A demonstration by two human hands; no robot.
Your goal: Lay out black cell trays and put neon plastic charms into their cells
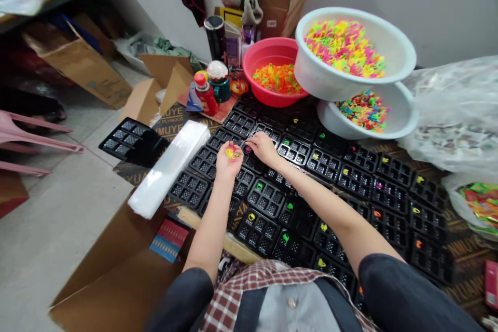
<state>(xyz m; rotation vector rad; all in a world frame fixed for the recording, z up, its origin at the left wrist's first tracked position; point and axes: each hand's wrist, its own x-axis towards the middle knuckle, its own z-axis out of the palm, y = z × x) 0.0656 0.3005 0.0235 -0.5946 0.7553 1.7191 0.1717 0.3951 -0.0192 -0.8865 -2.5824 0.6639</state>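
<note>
My left hand [229, 165] is cupped, palm up, around a small heap of bright plastic pieces [232, 154], mostly yellow with some green and pink. Just to its right, my right hand [264, 149] reaches down over the trays with its fingertips pinched together. Whether anything sits in that pinch is too small to see. By those fingertips a pink piece [248, 150] lies in a compartment. Black compartmented trays [266, 198] cover the table in rows, many with one coloured piece in a corner compartment, such as a green one [259, 185].
Tubs of coloured pieces stand at the back: a pink tub [268, 49] and two stacked white tubs [406, 57]. Clear plastic sleeves [171, 166] lie at the left edge, beside a stack of trays [130, 140]. An open cardboard box [116, 270] is below. A red bottle [206, 96] stands behind.
</note>
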